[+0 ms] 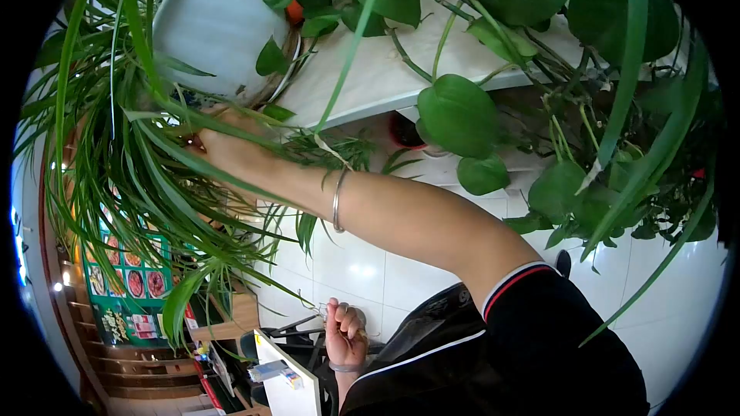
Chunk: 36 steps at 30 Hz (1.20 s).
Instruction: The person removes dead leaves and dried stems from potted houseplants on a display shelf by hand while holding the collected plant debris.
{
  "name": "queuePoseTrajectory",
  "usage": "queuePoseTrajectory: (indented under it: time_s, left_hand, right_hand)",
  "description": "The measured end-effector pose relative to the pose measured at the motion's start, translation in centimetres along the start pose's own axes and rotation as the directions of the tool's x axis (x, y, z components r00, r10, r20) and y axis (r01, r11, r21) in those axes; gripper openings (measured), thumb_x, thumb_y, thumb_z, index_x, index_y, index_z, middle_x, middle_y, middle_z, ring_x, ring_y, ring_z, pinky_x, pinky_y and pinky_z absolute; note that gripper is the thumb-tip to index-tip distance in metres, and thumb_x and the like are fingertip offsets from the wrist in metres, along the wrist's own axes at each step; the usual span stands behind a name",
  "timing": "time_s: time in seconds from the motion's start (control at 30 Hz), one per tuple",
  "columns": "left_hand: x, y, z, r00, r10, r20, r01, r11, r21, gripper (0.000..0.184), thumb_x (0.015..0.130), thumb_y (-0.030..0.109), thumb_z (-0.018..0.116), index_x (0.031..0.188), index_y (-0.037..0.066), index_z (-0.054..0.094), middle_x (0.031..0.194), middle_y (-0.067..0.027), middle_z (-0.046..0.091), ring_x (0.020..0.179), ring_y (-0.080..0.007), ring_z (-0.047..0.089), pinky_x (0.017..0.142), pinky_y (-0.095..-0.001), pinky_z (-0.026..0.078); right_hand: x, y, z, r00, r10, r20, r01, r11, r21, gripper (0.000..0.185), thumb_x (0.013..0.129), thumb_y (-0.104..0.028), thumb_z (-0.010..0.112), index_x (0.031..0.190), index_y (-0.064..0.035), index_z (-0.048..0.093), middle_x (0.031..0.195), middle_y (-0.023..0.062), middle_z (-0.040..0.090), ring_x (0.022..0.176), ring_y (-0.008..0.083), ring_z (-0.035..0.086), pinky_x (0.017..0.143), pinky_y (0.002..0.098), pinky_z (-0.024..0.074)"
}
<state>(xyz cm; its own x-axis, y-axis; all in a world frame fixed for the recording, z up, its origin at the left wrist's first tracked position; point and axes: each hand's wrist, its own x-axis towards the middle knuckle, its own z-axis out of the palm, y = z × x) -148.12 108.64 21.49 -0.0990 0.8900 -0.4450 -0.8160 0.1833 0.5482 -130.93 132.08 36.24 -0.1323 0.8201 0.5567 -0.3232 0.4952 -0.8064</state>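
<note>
**Your right hand in the long leaves, beside the pot**

Pale floor tiles (354, 266) spread below you. The long-leaved plant (116, 154) fills the left side, its blades arching down, probably under their own weight. A broad-leaved vine (459, 115) trails over the white ledge (347, 69), which seems to be set high so that stems can hang freely. Your dark sleeve (547, 316) ends above the elbow, and your bare right arm crosses below the ledge's edge.

The pale pot (216, 23) is at the ledge's left end, leaves spilling around it. Your right hand (231, 150) is among those leaves, near the pot's lower edge; the arm is stretched out, apparently because the pot is well away from your body. Leaves hide your fingers, so you cannot tell what they grip.

Your left hand (347, 335) is lower, near your body, thumb up and fingers loosely curled; nothing shows in it. A silver bangle (337, 200) circles your right forearm, the smallest thing here.
</note>
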Motion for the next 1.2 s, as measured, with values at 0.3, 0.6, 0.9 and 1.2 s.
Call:
queuePoseTrajectory:
  time_s: [0.3, 0.6, 0.9, 1.2]
  left_hand:
    - [0.3, -0.1, 0.2, 1.0, -0.024, 0.014, 0.023, 1.0, 0.021, 0.016, 0.095, 0.018, 0.042, 0.096, 0.004, 0.05, 0.065, 0.0014, 0.034, 0.054, -0.0067, 0.029, 0.042, -0.0177, 0.026]
    - [0.4, -0.4, 0.0, 0.998, -0.028, 0.05, 0.025, 0.998, 0.052, 0.016, 0.095, 0.018, 0.041, 0.097, 0.004, 0.049, 0.066, 0.001, 0.036, 0.054, -0.0075, 0.031, 0.043, -0.0182, 0.028]
    - [-0.2, -0.3, 0.0, 0.994, -0.044, 0.103, 0.038, 0.998, 0.054, 0.016, 0.095, 0.017, 0.041, 0.098, 0.004, 0.049, 0.066, 0.0006, 0.036, 0.055, -0.0076, 0.032, 0.043, -0.0179, 0.029]
    - [0.0, -0.1, -0.2, 0.991, -0.07, 0.112, 0.068, 0.997, 0.022, 0.016, 0.095, 0.018, 0.042, 0.098, 0.004, 0.049, 0.067, 0.0007, 0.037, 0.055, -0.0076, 0.032, 0.044, -0.0177, 0.029]
  right_hand:
    - [0.8, 1.6, 1.0, 0.851, -0.326, -0.412, 0.299, 0.945, -0.131, 0.018, 0.08, -0.016, 0.052, 0.088, -0.0027, 0.061, 0.083, 0.0184, 0.06, 0.078, 0.0343, 0.057, 0.07, 0.0418, 0.0448]
    - [0.8, 0.4, -1.0, 0.994, -0.087, -0.06, 0.083, 0.994, -0.065, 0.034, 0.085, -0.031, 0.05, 0.103, -0.0034, 0.056, 0.09, 0.0149, 0.062, 0.081, 0.0293, 0.06, 0.074, 0.0373, 0.0449]
    - [0.0, -2.5, -1.1, 0.99, 0.118, 0.083, -0.114, 0.992, -0.047, 0.045, 0.086, -0.045, 0.046, 0.112, -0.0097, 0.057, 0.095, 0.008, 0.064, 0.085, 0.0201, 0.06, 0.075, 0.0301, 0.045]
    - [0.8, 0.2, -1.4, 0.994, -0.102, 0.047, 0.105, 0.993, -0.062, 0.034, 0.089, -0.035, 0.038, 0.1, -0.0107, 0.059, 0.087, 0.0087, 0.062, 0.083, 0.0266, 0.059, 0.076, 0.0348, 0.0439]
